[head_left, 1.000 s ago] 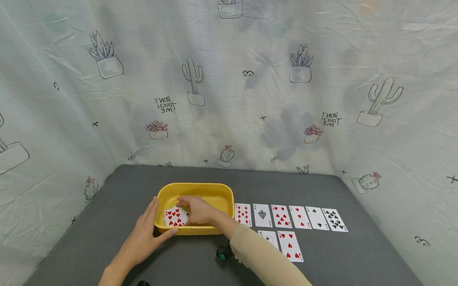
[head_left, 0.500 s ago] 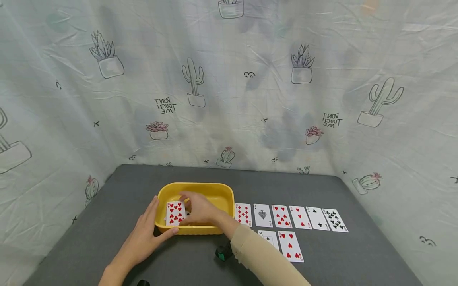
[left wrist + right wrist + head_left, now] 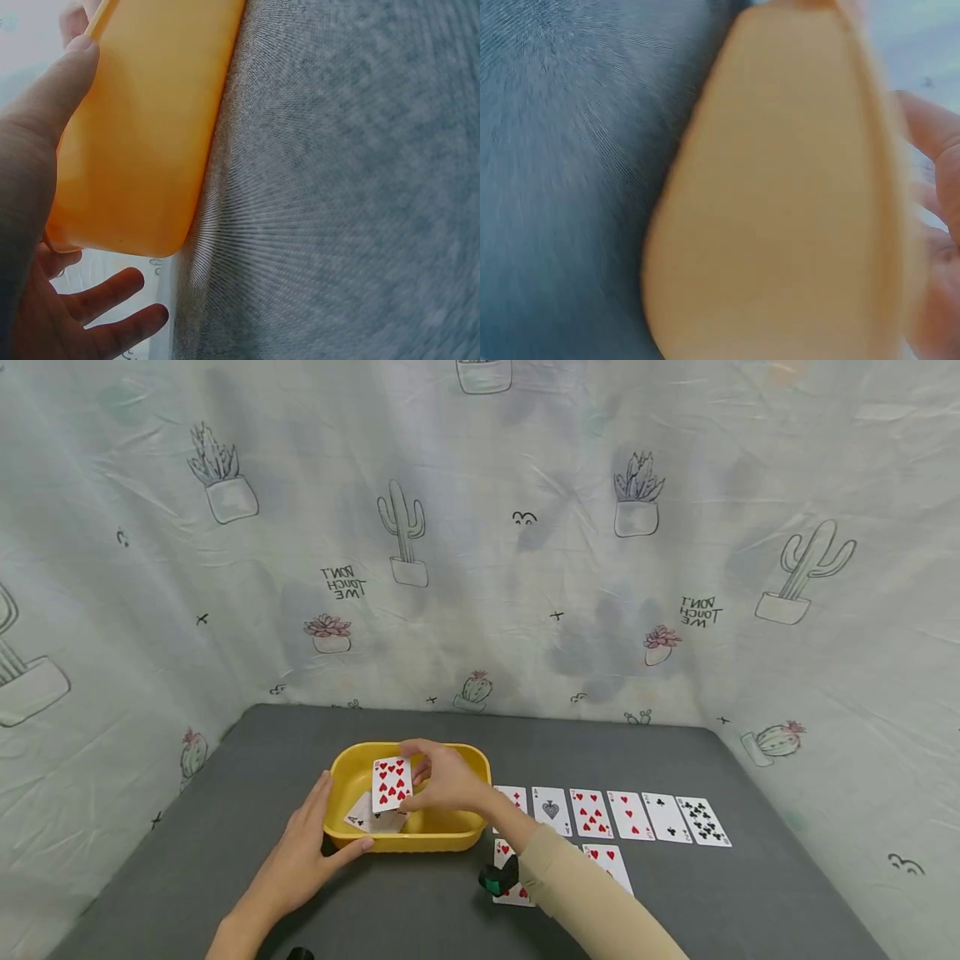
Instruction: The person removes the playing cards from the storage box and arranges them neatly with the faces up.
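A yellow plastic tray (image 3: 450, 842) stands on the dark grey table. My right hand (image 3: 450, 777) pinches a hearts playing card (image 3: 392, 783) by its right edge, face up, over the tray. Under it in the tray lie a black ace (image 3: 358, 812) and other white cards, partly covered. My left hand (image 3: 300, 852) rests at the tray's near left corner, thumb along the near rim and fingers straight along the left side. In the left wrist view the thumb (image 3: 64, 86) touches the tray wall and two fingers (image 3: 112, 300) stretch out free. The right wrist view is blurred.
Right of the tray runs a row of face-up cards, among them an ace of spades (image 3: 551, 810) and a two of clubs (image 3: 666, 818). Nearer lie a hearts card (image 3: 513, 893) and a five of hearts (image 3: 607, 858), partly behind my right arm. A patterned curtain (image 3: 480, 568) surrounds the table.
My right hand has taken hold of the hearts card and moved it up and right from the pile, uncovering the black ace. My left hand has stayed at the tray's corner.
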Tool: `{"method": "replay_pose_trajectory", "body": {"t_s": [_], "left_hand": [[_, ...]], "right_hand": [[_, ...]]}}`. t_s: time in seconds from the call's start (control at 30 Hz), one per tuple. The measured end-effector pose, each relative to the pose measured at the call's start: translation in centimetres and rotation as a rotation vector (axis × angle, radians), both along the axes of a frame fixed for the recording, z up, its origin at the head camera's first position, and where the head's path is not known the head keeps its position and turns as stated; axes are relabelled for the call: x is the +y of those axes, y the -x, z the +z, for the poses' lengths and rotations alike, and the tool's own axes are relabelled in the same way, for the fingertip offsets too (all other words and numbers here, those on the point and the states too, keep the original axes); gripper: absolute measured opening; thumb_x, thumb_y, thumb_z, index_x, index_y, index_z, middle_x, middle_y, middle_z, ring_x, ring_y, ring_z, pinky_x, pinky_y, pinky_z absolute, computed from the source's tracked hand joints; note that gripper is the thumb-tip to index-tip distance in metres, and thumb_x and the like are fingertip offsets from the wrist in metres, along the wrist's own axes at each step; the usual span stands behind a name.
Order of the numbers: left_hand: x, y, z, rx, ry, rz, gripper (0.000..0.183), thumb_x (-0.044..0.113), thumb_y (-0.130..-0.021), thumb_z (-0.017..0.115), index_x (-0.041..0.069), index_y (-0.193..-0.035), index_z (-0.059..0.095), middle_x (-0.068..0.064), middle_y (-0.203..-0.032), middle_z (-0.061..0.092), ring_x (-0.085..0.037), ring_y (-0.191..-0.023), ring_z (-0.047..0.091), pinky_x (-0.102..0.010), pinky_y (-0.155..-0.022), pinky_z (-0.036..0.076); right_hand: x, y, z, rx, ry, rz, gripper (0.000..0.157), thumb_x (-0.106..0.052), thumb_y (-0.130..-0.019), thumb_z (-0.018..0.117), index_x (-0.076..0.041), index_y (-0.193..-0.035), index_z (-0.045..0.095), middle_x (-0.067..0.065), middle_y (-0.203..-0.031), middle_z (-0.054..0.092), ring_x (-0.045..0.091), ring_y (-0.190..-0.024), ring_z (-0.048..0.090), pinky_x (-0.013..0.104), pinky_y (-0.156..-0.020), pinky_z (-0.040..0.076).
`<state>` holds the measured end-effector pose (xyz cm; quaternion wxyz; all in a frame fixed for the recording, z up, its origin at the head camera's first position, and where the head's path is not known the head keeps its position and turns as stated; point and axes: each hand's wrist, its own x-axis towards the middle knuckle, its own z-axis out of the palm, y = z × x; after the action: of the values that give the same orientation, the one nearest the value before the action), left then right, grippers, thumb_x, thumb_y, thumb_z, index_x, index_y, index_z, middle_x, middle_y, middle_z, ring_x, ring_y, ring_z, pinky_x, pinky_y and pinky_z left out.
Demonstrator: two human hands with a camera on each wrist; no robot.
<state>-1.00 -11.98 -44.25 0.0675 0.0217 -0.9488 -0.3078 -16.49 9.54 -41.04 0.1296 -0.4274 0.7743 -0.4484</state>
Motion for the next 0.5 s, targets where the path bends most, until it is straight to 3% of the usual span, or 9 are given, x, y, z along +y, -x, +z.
{"method": "replay_pose_trajectory", "body": {"t_s": [0.27, 0.37, 0.5], "left_hand": [[-0.1, 0.0, -0.5, 0.009, 0.010, -0.001, 0.118, 0.075, -0.080, 0.059, 0.015, -0.159, -0.006, -0.017, -0.162, 0.005, -0.051, -0.136, 0.022, -0.073, -0.098, 0.027], [-0.4, 0.0, -0.7, 0.011, 0.008, -0.009, 0.118, 0.075, -0.080, 0.059, 0.017, -0.158, -0.007, -0.017, -0.163, 0.004, -0.051, -0.137, 0.021, -0.073, -0.098, 0.026], [-0.8, -0.1, -0.9, 0.010, -0.004, -0.017, 0.118, 0.073, -0.080, 0.061, 0.020, -0.158, -0.010, -0.015, -0.163, 0.002, -0.050, -0.138, 0.020, -0.073, -0.097, 0.026]], "right_hand": [[6.8, -0.1, 2.6, 0.022, 0.113, 0.034, 0.079, -0.007, -0.074, 0.088, -0.014, -0.142, 0.049, 0.004, -0.135, 0.055, 0.016, -0.094, 0.061, 0.035, -0.088, 0.052], [10.1, -0.7, 3.3, 0.039, 0.116, 0.021, 0.080, -0.005, -0.074, 0.087, -0.015, -0.143, 0.048, 0.004, -0.136, 0.053, 0.019, -0.095, 0.061, 0.042, -0.089, 0.051], [14.5, -1.9, 3.6, 0.055, 0.096, -0.012, 0.083, -0.003, -0.073, 0.087, -0.015, -0.144, 0.047, 0.004, -0.138, 0.051, 0.021, -0.095, 0.060, 0.041, -0.088, 0.052]]}}
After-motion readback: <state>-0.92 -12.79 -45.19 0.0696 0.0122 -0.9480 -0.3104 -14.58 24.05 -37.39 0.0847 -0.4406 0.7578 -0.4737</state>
